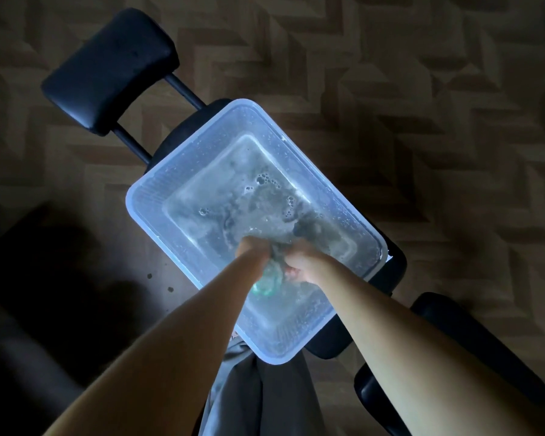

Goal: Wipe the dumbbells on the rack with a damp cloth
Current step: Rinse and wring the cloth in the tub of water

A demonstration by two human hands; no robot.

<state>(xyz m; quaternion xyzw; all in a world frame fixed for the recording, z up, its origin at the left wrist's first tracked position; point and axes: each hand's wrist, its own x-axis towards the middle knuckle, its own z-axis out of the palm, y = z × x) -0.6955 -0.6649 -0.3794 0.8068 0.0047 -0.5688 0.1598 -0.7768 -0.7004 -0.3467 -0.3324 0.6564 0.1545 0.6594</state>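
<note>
A translucent plastic tub (158,196) holds soapy water with bubbles and rests on a black padded bench. Over the tub's near half, my left hand (252,248) and my right hand (302,262) are both closed around a wet cloth (269,280), greenish and grey, bunched between them just above the water. Most of the cloth is hidden by my fingers. No dumbbells or rack appear in this view.
The black bench's padded headrest (107,70) stands at the upper left on two metal rods. Another black padded part (472,350) sits at the lower right. Patterned wood flooring surrounds it, with dark water drops (159,281) left of the tub. My grey trousers (265,401) show below.
</note>
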